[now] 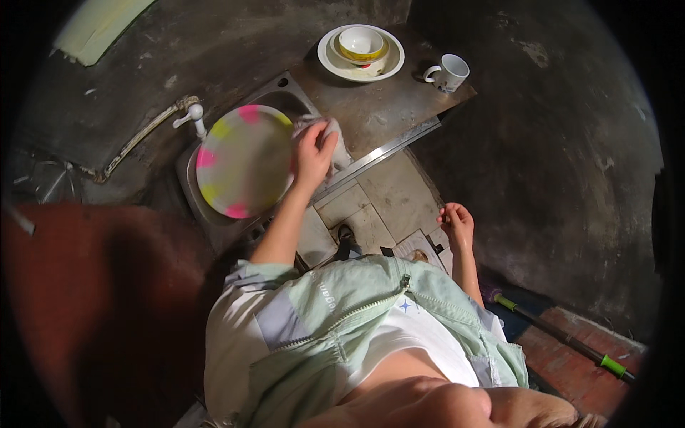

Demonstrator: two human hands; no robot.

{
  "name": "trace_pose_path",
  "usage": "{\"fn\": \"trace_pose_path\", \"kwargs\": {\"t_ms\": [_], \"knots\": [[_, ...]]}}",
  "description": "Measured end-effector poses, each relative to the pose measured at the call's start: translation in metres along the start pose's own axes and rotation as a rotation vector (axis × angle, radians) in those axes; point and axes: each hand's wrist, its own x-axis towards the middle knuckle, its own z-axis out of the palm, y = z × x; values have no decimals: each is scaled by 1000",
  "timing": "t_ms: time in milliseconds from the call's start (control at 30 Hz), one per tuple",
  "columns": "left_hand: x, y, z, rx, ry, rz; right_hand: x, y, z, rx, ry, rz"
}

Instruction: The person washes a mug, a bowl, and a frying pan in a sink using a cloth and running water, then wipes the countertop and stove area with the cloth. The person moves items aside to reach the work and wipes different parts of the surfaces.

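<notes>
My left hand (314, 155) grips a pale, crumpled cloth (338, 145) at the inner end of the metal counter, close to its front edge. Just left of that hand, a large round plastic basin or tray (243, 166) with white, pink and yellow patches around its rim lies over the metal sink (188, 182). Its greyish middle is blurred, so I cannot tell whether it holds water. My right hand (457, 222) hangs over the floor, away from the counter, its fingers loosely curled with nothing visible in them.
A white plastic tap (197, 113) stands behind the sink on an old pipe (140, 136). On the metal counter (369, 109) are stacked bowls (361, 48) in a wide white dish (327, 60), and a mug (452, 75). A mop handle (562, 337) leans at the right.
</notes>
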Motion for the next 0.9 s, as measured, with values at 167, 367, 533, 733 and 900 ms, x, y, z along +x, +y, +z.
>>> {"fn": "trace_pose_path", "kwargs": {"t_ms": [167,367,533,733,900], "knots": [[52,-61,60,667,-321,183,71,-45,52,-148,-171,-139],[-18,-48,81,396,-329,168,189,-107,146,-133,-348,-154],[-23,-43,78,290,-260,1,274,-136,216,-129,-423,54],[-7,-41,89,301,-114,-46,302,-136,241,-141,-489,234],[-10,-34,88,314,-141,-185,285,-137,251,-33,-471,228]]}}
